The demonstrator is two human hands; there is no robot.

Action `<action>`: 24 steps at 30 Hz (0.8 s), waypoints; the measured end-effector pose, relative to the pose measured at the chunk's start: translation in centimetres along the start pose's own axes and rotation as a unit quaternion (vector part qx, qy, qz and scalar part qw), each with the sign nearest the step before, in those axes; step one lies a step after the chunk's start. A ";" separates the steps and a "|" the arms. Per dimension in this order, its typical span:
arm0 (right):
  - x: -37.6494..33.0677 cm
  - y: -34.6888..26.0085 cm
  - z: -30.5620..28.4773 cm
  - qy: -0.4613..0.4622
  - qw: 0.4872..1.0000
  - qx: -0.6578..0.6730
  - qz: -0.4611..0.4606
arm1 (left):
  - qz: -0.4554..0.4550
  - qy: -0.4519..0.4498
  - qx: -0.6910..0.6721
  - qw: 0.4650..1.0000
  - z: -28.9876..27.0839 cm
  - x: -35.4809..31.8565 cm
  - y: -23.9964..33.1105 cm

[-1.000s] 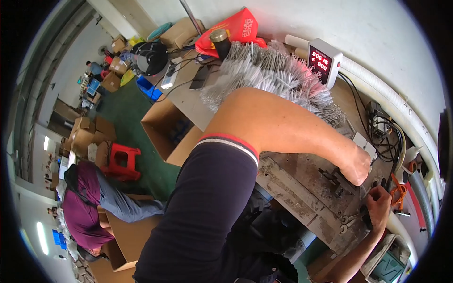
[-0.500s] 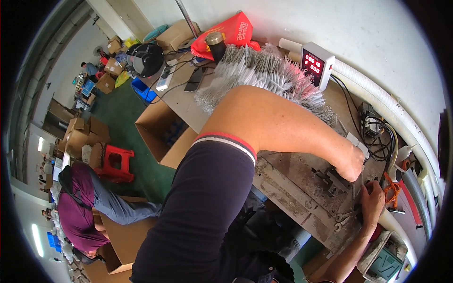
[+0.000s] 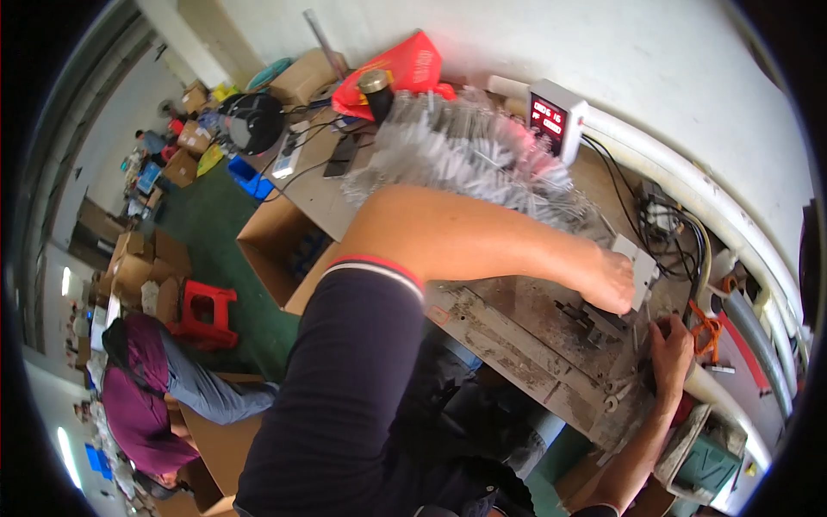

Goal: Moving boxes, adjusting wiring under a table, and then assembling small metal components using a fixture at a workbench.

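My left arm reaches across the bench from the lower left. My left hand (image 3: 612, 282) is closed with its back toward me, against a pale metal plate (image 3: 636, 263) and above a dark metal fixture (image 3: 587, 323). Its fingertips, and anything in them, are hidden. Lower right, at the bench's side, my right hand (image 3: 671, 355) has its fingers curled over something dark that I cannot make out. A wrench (image 3: 613, 398) lies beside it. Beyond my left forearm is a large heap of thin wire-ended brushes (image 3: 465, 142) with pale bristles.
A counter box with red digits (image 3: 556, 121) stands behind the brushes, near white pipes (image 3: 655, 151). Cables (image 3: 680, 233) lie at the right. A phone (image 3: 342, 155) and a dark jar (image 3: 376, 95) are at the far left. Below stand an open carton (image 3: 267, 250), a red stool (image 3: 207, 314) and a bending person (image 3: 142, 388).
The view has shifted, so the bench sits further left in the picture. My left hand has moved slightly, uncovering more of the pale plate. My right hand stays at the same spot.
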State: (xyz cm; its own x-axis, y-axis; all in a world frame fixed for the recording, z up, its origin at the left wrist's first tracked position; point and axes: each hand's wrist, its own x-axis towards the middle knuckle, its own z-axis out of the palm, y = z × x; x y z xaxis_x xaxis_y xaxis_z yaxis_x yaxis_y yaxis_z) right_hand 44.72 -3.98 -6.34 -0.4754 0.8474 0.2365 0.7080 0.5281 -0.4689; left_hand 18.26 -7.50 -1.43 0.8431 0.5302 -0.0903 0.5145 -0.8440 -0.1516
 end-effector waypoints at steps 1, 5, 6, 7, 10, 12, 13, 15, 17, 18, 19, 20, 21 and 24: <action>0.2 0.7 0.5 0.012 1.000 0.013 0.004 | -0.003 0.013 -0.007 1.000 0.1 -0.4 0.3; 1.8 -0.8 0.8 0.047 0.998 0.035 -0.001 | -0.082 0.012 -0.079 0.993 1.7 -2.3 0.6; 2.1 -0.8 1.1 0.054 0.997 0.051 -0.004 | -0.081 0.005 -0.074 0.994 0.9 -3.1 0.5; 2.2 -0.5 1.4 0.063 0.996 0.053 -0.015 | -0.083 -0.003 -0.069 0.994 1.1 -3.3 0.5; 2.6 0.4 1.8 0.081 0.994 0.061 -0.030 | -0.097 0.022 -0.059 0.993 1.1 -3.5 -0.1; 2.4 0.3 1.3 0.095 0.994 0.048 -0.021 | -0.094 0.038 -0.069 0.992 1.1 -3.3 -0.1; 2.2 0.1 1.1 0.104 0.993 0.044 -0.028 | -0.109 0.048 -0.076 0.990 1.0 -3.4 0.0; 2.0 -0.3 0.7 0.125 0.990 0.063 -0.029 | -0.152 0.054 -0.106 0.981 0.7 -4.1 0.8; 1.7 -0.7 0.0 0.152 0.983 0.098 -0.032 | -0.229 0.101 -0.174 0.952 -0.3 -5.0 2.2; 1.6 -0.6 -0.2 0.159 0.982 0.093 -0.030 | -0.222 0.105 -0.171 0.954 -0.6 -5.3 2.8; 1.5 -0.4 -0.2 0.189 0.974 0.121 -0.038 | -0.247 0.149 -0.199 0.937 -0.8 -5.6 3.3; 1.5 -0.4 0.0 0.217 0.963 0.149 -0.048 | -0.272 0.194 -0.226 0.915 -1.2 -6.1 4.1; 1.5 -0.3 0.3 0.243 0.955 0.162 -0.048 | -0.295 0.206 -0.256 0.897 -2.2 -6.4 5.0; 0.3 -3.4 0.5 0.217 0.941 0.259 0.016 | -0.309 0.260 -0.285 0.869 -3.3 -8.1 7.2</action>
State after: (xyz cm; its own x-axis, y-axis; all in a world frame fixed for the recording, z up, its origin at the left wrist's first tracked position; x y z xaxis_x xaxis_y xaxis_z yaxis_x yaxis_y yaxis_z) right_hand 41.94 -5.57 -5.12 -0.1203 0.8650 0.4871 0.3164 0.4985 -0.8071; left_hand 15.67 -18.10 1.46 0.2580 0.9133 0.3151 0.7629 -0.3927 0.5137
